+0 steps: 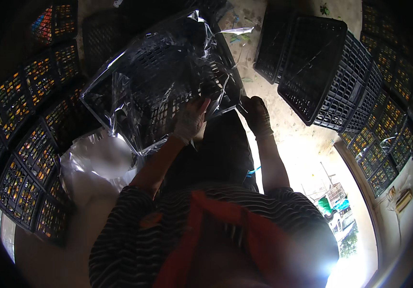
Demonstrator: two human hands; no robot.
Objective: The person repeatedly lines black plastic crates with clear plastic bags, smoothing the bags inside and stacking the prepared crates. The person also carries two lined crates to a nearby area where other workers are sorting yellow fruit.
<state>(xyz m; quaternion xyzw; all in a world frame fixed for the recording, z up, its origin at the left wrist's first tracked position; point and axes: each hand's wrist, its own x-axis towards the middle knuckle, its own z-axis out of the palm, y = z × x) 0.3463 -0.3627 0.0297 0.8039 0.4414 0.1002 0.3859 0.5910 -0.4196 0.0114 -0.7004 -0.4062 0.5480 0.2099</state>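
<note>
A black plastic crate (163, 108) lies tilted before me, its open top lined with clear plastic film (121, 93). The film is crumpled and shiny, with loose folds over the rim. My left hand (192, 118), in a pale thin glove, is at the crate's near side against the film, thumb raised; its fingertips are partly hidden. Gloved too, my right hand (258, 116) is closed at the crate's near right corner, in shadow. More clear film (80, 158) bulges out to the left of the crate.
Empty-looking black crates (311, 68) lie nested on their sides at the right. Stacked crates of orange and green produce (29, 154) line the left, with more stacks (379, 144) at the far right. A bright doorway (350, 216) opens at lower right. Leaf scraps (324, 9) litter the floor.
</note>
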